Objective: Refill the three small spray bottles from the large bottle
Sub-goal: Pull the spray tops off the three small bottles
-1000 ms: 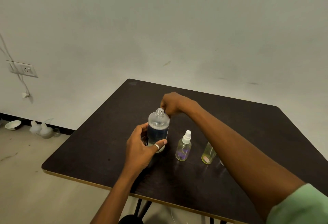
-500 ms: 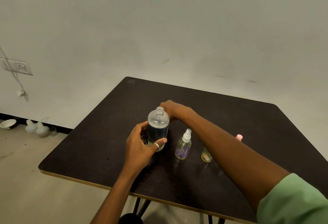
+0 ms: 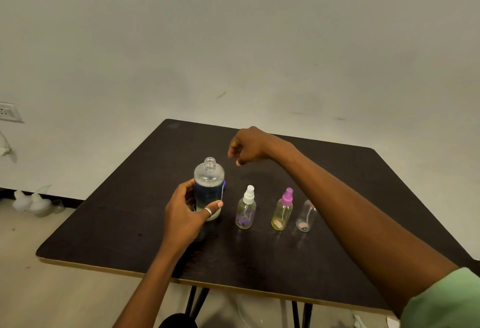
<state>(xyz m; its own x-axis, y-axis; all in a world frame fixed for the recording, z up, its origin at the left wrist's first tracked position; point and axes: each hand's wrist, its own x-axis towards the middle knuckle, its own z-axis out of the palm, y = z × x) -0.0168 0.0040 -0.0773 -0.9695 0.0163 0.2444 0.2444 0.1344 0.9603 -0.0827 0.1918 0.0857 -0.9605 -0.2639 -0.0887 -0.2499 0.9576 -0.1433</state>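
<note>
The large clear bottle (image 3: 209,185) stands uncapped on the dark table (image 3: 104,229), with dark blue liquid in its lower part. My left hand (image 3: 185,213) is wrapped around its lower body. A blue piece with a thin white tube (image 3: 224,187) shows just behind the bottle's right side. My right hand (image 3: 249,147) hovers behind and to the right of the bottle's neck, fingers curled, nothing visible in it. To the right stand three small spray bottles: a white-capped one (image 3: 245,211), a pink-capped yellowish one (image 3: 282,211), and a clear one (image 3: 305,217) partly hidden by my right forearm.
The table stands near a white wall, its front edge (image 3: 155,274) close to me. Pale bottles (image 3: 31,203) lie on the floor at the left below a wall socket (image 3: 7,112). Black table legs (image 3: 197,301) show under the front edge.
My right hand has lifted up and away from behind the large bottle. My forearm has shifted, so the pink-capped and clear bottles now show. My left hand keeps its hold.
</note>
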